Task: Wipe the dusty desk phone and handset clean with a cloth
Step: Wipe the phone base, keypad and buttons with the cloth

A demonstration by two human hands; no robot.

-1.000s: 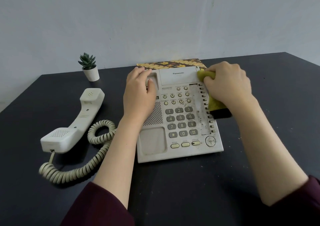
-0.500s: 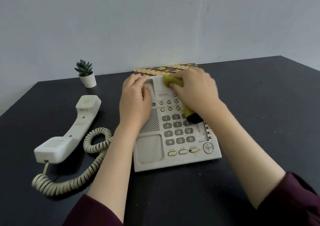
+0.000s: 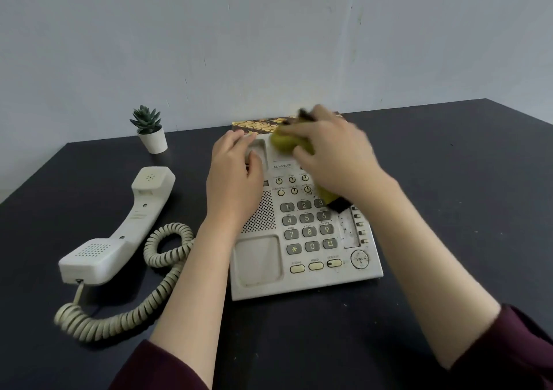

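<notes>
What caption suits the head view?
Right hand wipes the desk phone with a yellow cloth; left hand steadies it.

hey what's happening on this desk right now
A person is cleaning an old desk phone on a dark table. The right hand grips a yellow-green cloth and rubs it over the top of the phone, near the display. The left hand rests on the cradle area, steadying the base. The handset lies off the hook to the left, its coiled cord trailing beside it. Grime still shows by the right-side buttons.
</notes>
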